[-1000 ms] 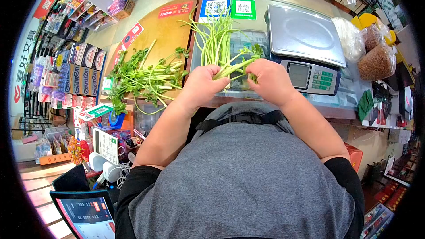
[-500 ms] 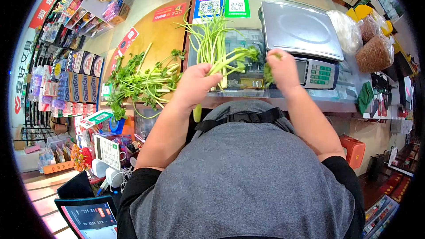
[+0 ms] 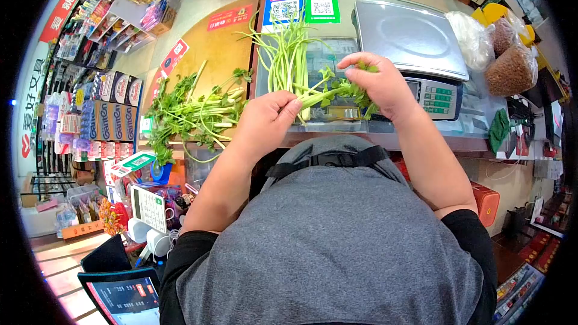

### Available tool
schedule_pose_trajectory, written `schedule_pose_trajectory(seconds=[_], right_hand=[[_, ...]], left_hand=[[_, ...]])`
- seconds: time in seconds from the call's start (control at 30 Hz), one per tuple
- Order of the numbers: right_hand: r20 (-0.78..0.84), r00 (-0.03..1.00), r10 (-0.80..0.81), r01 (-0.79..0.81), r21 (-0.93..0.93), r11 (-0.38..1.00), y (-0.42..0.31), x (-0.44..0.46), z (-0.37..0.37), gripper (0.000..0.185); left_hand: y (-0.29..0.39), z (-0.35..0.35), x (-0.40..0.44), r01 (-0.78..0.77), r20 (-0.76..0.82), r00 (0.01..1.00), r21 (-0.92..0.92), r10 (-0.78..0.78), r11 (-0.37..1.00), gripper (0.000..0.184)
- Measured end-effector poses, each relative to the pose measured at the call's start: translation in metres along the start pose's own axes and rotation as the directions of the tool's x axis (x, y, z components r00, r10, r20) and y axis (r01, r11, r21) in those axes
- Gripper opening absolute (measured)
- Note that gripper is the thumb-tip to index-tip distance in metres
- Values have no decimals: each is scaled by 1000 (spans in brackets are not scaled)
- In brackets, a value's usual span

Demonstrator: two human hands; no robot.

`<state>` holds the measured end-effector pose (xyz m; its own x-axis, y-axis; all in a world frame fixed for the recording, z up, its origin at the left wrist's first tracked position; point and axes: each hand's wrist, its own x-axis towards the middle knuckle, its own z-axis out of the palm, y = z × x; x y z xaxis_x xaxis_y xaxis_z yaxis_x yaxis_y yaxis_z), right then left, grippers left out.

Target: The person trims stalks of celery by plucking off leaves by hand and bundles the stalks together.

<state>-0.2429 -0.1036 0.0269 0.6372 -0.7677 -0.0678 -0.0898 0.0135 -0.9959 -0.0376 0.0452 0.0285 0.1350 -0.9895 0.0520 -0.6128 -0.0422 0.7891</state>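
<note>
My left hand (image 3: 269,119) is closed around the base of a leafy celery stalk (image 3: 325,94), which points to the right over the counter. Above the stalk's leafy end is my right hand (image 3: 390,87), thumb and forefinger parted, with some celery leaves (image 3: 368,67) in its grasp. More leaves hang just below its fingers. Beneath and beyond the held stalk lies a bunch of mostly bare celery stalks (image 3: 288,60) on the glass counter. On the wooden top to the left rests a pile of leafy celery (image 3: 195,108).
A digital scale (image 3: 412,39) stands at the right of the counter, beside plastic bags of brown grains (image 3: 510,72). Payment code cards (image 3: 322,7) lie at the far edge. A green cloth (image 3: 498,131) is at the right, and a calculator (image 3: 149,207) at lower left.
My right hand has risen slightly, its thumb and forefinger opening from a fist. The stalk in my left hand now points rightward, its leafy end below my right hand.
</note>
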Motion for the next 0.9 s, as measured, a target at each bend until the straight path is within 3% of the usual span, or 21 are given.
schedule_pose_trajectory(seconds=[0.03,0.07,0.2,0.3,0.4,0.5,0.53,0.57,0.6,0.7,0.73,0.83,0.9], right_hand=[[47,989,-140,148,-271,951,-2,0,3,13],[102,954,-280,298,-376,877,2,2,7,18],[256,902,-346,422,-684,594,3,2,16,20],[256,900,-352,423,-705,569,3,1,19,16],[180,872,-455,428,-733,529,4,-2,26,13],[-27,834,-551,350,-746,566,23,8,25,10],[-173,917,-360,205,-571,795,23,11,17,9],[-263,956,-128,32,-342,939,21,14,6,9],[-285,951,122,-151,-82,985,19,15,-2,9],[-118,959,257,-182,437,881,17,14,-7,11],[-44,954,297,-259,382,887,14,12,-10,8],[78,965,251,-263,322,909,11,6,3,6],[134,980,146,-152,31,988,10,3,7,13]], left_hand=[[2,0,-1,-2,-2,1000,7,2,1000,19],[3,0,-1,-4,-4,1000,14,4,1000,19],[7,-2,-3,-22,2,1000,65,22,998,18],[4,-2,-4,-36,-1,999,61,36,998,18],[11,-3,-4,-64,22,998,130,61,989,18],[12,-1,-4,-89,3,996,142,89,986,19],[12,-1,-4,-96,-7,995,137,98,986,18],[10,-2,-5,-102,-19,994,131,106,986,17],[8,-3,-6,-106,-32,993,126,111,986,17],[3,-4,-8,-94,-54,993,162,104,982,15],[4,-3,-8,-90,-51,994,158,99,983,15],[6,0,-7,-84,-58,994,138,93,987,16],[6,3,-7,-82,-75,993,111,91,990,17]])
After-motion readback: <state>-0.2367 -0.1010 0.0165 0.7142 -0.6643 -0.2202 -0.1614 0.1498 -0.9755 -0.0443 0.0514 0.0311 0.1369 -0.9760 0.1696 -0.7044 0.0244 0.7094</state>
